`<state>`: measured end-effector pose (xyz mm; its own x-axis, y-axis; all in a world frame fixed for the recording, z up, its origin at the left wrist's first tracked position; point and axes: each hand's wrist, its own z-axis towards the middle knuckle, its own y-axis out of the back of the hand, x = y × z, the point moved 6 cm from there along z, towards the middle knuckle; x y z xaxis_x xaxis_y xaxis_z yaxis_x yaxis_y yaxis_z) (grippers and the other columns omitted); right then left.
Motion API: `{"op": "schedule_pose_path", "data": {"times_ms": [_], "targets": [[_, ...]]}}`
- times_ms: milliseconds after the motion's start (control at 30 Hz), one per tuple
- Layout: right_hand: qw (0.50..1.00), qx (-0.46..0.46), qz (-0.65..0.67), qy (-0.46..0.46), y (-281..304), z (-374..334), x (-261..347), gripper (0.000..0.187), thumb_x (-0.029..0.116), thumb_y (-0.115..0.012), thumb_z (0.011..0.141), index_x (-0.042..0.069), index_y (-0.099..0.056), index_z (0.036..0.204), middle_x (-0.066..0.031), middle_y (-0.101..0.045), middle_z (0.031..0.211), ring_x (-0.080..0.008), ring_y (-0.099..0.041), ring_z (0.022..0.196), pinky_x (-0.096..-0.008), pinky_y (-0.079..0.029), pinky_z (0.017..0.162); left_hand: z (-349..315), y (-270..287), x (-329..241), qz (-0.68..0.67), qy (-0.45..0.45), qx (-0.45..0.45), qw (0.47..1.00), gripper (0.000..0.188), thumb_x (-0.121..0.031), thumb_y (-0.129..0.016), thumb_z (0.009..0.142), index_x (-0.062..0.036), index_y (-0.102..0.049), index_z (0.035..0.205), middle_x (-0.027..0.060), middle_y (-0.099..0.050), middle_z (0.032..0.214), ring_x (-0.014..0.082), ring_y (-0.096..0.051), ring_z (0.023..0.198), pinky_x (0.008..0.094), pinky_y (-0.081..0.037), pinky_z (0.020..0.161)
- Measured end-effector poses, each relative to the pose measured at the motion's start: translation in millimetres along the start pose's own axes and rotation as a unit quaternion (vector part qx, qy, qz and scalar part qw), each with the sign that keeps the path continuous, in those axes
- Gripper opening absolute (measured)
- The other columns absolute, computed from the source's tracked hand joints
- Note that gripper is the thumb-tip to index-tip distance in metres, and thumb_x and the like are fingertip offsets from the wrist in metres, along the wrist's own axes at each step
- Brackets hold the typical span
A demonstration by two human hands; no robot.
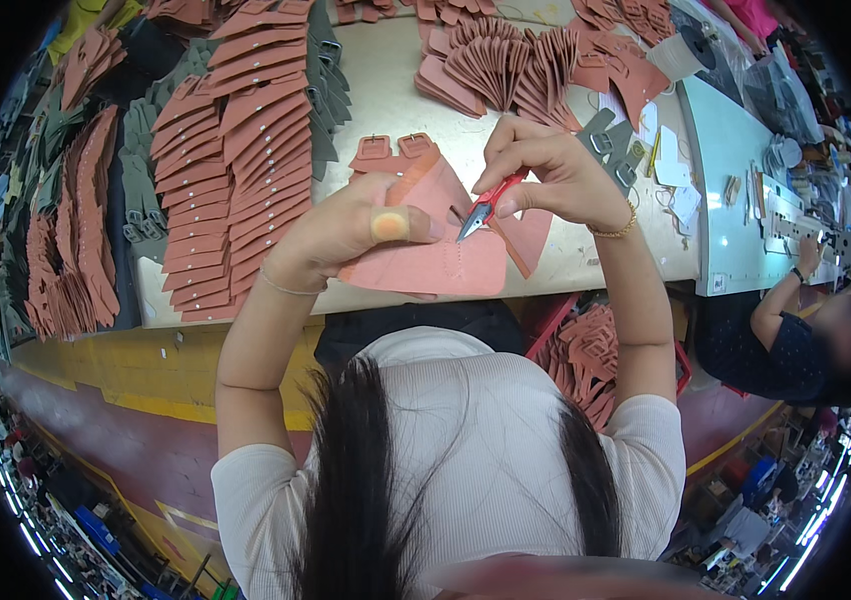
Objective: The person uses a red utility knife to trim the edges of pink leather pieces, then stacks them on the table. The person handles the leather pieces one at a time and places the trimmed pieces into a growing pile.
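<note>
My left hand (371, 222), with a bandage on its thumb, is closed on a salmon-pink shoe upper piece (466, 265), which has a line of stitching and two covered buckles (395, 147) at its far side. In my right hand (551, 175) is a pair of thread snips (483, 210) with red handles and metal blades. The blade tips rest at or just above the stitched part of the piece, beside my left thumb; whether they touch it I cannot tell. My right fingers are wrapped round the handles.
Overlapping rows of pink pieces (266, 150) lie at the left, beside grey-green strapped pieces (146, 180). Fanned pink pieces (506, 65) and a thread cone (681, 52) sit at the back. A red crate (556, 330) holds pink pieces below the table. A co-worker (781, 340) sits at a sewing machine (796, 225).
</note>
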<state>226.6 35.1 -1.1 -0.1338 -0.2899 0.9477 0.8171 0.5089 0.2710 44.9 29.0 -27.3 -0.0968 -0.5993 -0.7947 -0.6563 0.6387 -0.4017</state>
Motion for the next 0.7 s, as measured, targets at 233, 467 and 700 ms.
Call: {"op": "schedule_pose_path", "data": {"times_ms": [233,467,700], "targets": [[1.000,-0.004,-0.022,0.012,1.2,-0.5,1.0,0.023,0.020,-0.082,0.074,0.010,-0.076,0.094,0.0010,-0.056,0.086,-0.0116,-0.051,0.085,-0.0257,-0.041,0.073,-1.1,-4.0,0.3,-0.023,0.008,0.003,1.000,0.041,-0.018,-0.068,0.078,0.0074,-0.059,0.109,0.0115,-0.065,0.093,0.0152,-0.066,0.074,0.0283,-0.057,0.061],[0.999,-0.025,-0.017,0.024,3.5,-2.7,-0.1,0.022,0.021,-0.082,0.074,0.011,-0.076,0.094,0.0007,-0.056,0.086,-0.0119,-0.050,0.085,-0.0257,-0.040,0.073,3.7,0.5,4.8,-0.004,0.007,-0.021,1.000,0.055,-0.024,-0.068,0.076,0.0101,-0.055,0.117,0.0148,-0.065,0.103,0.0170,-0.066,0.083,0.0246,-0.053,0.074],[0.999,-0.007,-0.032,0.005,2.5,-2.9,-0.5,0.021,0.019,-0.081,0.074,0.010,-0.076,0.093,0.0007,-0.056,0.086,-0.0114,-0.051,0.084,-0.0250,-0.041,0.073,4.0,1.9,7.6,-0.008,-0.010,-0.019,1.000,0.035,-0.020,-0.064,0.084,0.0065,-0.062,0.106,0.0094,-0.066,0.090,0.0132,-0.065,0.073,0.0254,-0.054,0.063]]}}
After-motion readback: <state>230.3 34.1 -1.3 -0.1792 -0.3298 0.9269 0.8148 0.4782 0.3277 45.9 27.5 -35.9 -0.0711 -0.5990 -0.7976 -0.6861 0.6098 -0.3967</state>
